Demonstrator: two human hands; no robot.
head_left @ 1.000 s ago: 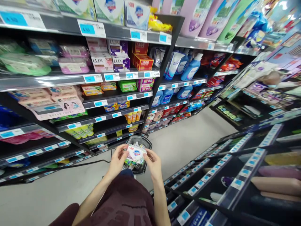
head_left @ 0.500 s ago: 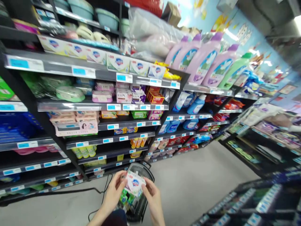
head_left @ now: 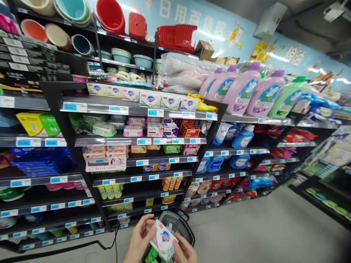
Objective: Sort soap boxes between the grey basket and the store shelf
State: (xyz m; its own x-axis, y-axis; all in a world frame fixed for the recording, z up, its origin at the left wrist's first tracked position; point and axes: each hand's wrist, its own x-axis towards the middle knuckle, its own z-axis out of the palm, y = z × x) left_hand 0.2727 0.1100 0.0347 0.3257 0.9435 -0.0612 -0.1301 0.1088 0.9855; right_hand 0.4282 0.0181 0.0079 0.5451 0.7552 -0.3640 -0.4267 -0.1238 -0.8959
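A white and pink soap box (head_left: 164,239) with a blue shield logo is held between my two hands at the bottom of the head view. My left hand (head_left: 141,237) grips its left edge with the thumb in front. On the right edge, the thumb and fingers of my right hand (head_left: 185,250) are closed round the box. Just beneath lies a dark shopping basket (head_left: 189,228) with green packages (head_left: 153,254) inside, partly hidden by the box and my hands.
Ahead stands a shelf unit (head_left: 142,160) of boxed soaps and cleaning goods. Matching soap boxes (head_left: 150,98) line its upper shelf. Large detergent bottles (head_left: 244,89) stand to the right. A black cable (head_left: 63,250) runs along the floor at left. Grey floor (head_left: 246,230) extends rightward.
My view has tilted up and turned left, so more upper shelving and wall show. The soap box stays in both hands and has tilted, its right side lower.
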